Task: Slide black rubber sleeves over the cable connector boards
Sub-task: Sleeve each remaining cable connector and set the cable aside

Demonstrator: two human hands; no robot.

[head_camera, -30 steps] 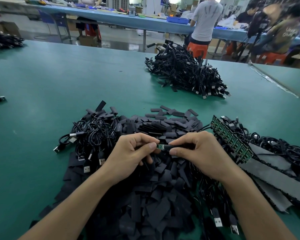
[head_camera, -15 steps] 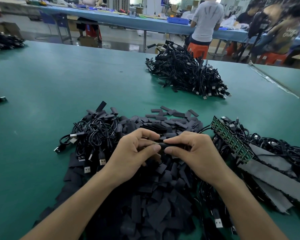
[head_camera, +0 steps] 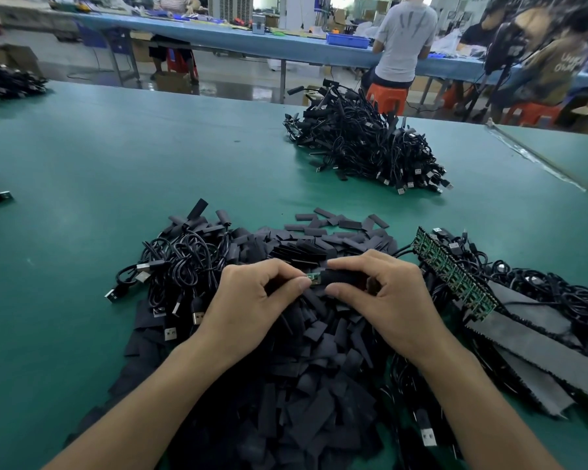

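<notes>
Sleeve (head_camera: 345, 279) partway over board (head_camera: 314, 277)

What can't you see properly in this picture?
Head view:
- Connector board: only its green tip shows; the black sleeve covers the rest.
- Sleeve's right end: hidden inside the right hand.
- Cable plug, left edge: cut off by the frame.
- Seated person, back right: blurred.

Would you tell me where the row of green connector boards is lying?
Head view, right of centre: the row of green connector boards lies beside the right hand, next to the grey strips.
</notes>
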